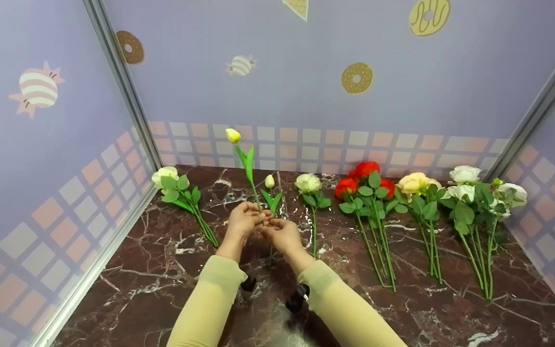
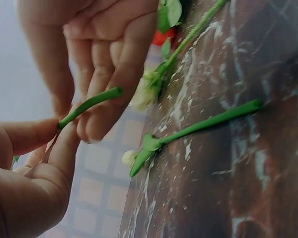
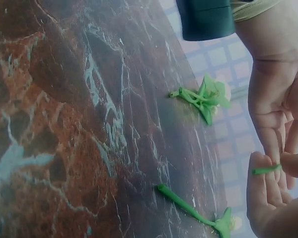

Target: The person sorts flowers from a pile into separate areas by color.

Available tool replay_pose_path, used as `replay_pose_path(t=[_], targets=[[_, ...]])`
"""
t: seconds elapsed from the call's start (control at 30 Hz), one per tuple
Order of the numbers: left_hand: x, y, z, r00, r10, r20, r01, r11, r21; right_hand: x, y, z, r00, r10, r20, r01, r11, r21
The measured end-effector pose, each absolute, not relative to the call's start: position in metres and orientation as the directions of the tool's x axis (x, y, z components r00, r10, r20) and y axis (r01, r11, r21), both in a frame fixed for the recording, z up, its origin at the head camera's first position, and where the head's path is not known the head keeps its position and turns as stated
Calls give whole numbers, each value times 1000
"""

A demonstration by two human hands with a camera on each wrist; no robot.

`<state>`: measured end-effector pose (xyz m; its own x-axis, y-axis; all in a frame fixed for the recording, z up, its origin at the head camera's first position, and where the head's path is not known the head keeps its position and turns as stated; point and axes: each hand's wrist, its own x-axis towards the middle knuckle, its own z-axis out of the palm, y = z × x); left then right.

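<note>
A yellow tulip [image 1: 232, 135] with long green leaves stands upright above the table, held by its stem [image 2: 92, 103]. My left hand [image 1: 244, 222] pinches this stem between thumb and fingers. Right beside it, my right hand [image 1: 283, 235] pinches the stem lower down, its fingers [image 3: 260, 186] lying along the short lower end. The two hands meet at the fingertips. Behind them a second, pale tulip [image 1: 270, 181] lies on the table, its green stem [image 2: 213, 120] pointing toward me.
On the dark marbled table [image 1: 147, 274], a pale green bunch [image 1: 166, 178] lies at left. To the right are a single pale rose [image 1: 308, 183], red roses [image 1: 367, 168], peach flowers [image 1: 417, 183] and white roses [image 1: 465, 174]. Patterned walls [image 1: 297, 72] enclose the back and sides.
</note>
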<state>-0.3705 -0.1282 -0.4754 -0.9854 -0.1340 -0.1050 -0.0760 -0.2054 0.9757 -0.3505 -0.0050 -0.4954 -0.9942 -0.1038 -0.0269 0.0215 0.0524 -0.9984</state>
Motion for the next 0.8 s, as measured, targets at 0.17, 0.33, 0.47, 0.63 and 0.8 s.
replay_pose_path(t=[0.17, 0.33, 0.47, 0.63, 0.8], targets=[[-370, -120, -476, -987, -142, -72, -58, -104, 993, -350, -1, -494, -994, -88, -62, 63, -12, -998], [-370, -120, -475, -991, -133, -14, -21, 54, 998, -348, 3, -490, -988, -114, -107, 109, -10, -994], [-369, -125, -474, -992, -122, -24, -38, 110, 993, -348, 4, -492, -986, -127, -111, 111, 7, -994], [-372, -137, -474, -985, -151, -80, -89, 52, 995, -350, 4, -502, -986, -124, -116, 119, -21, -993], [-377, -162, -479, -963, -248, -107, -110, -4, 994, -352, 6, -508, -982, -119, -148, 159, -84, -984]])
